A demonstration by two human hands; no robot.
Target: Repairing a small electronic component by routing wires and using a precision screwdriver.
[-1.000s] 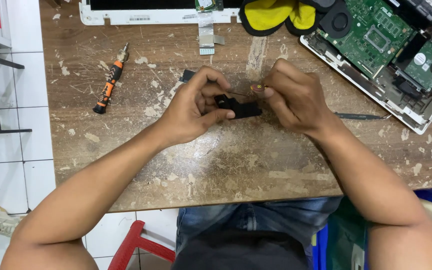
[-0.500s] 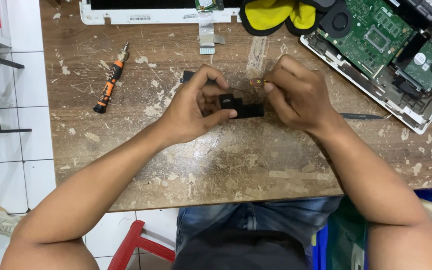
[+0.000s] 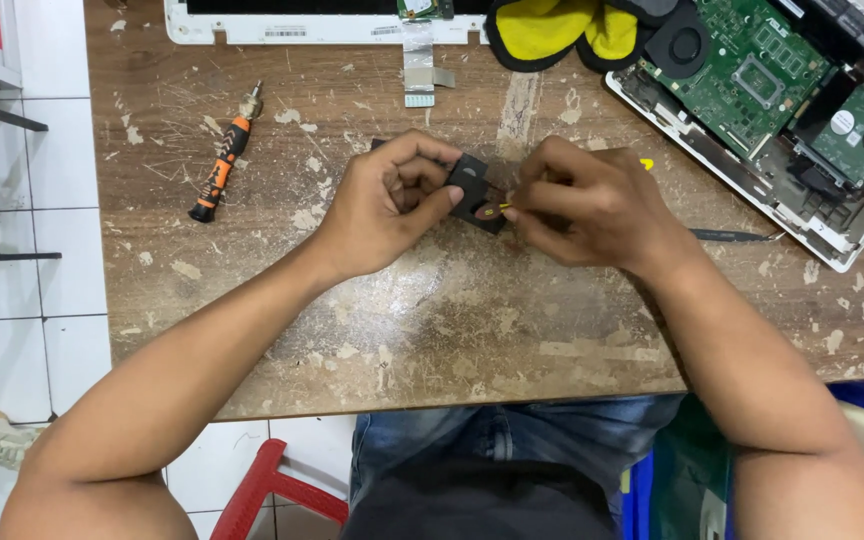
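Note:
A small flat black part [image 3: 474, 192] is held over the middle of the worn wooden table [image 3: 452, 320]. My left hand [image 3: 387, 205] grips its left side between thumb and fingers. My right hand [image 3: 592, 210] is closed at its right edge, pinching something thin and yellow-tipped against the part; what it pinches is mostly hidden by the fingers. A small coppery patch shows on the part's face near my right fingertips.
An orange-and-black screwdriver [image 3: 222, 165] lies at the left. An opened laptop base with a green circuit board [image 3: 762, 80] sits at the back right, a white laptop frame [image 3: 302, 20] and a yellow-and-black cloth [image 3: 562, 30] at the back. A thin black tool [image 3: 737, 236] lies right.
The black part has turned in my hands and now shows its flat face tilted up. My right fingers have shifted to its right edge.

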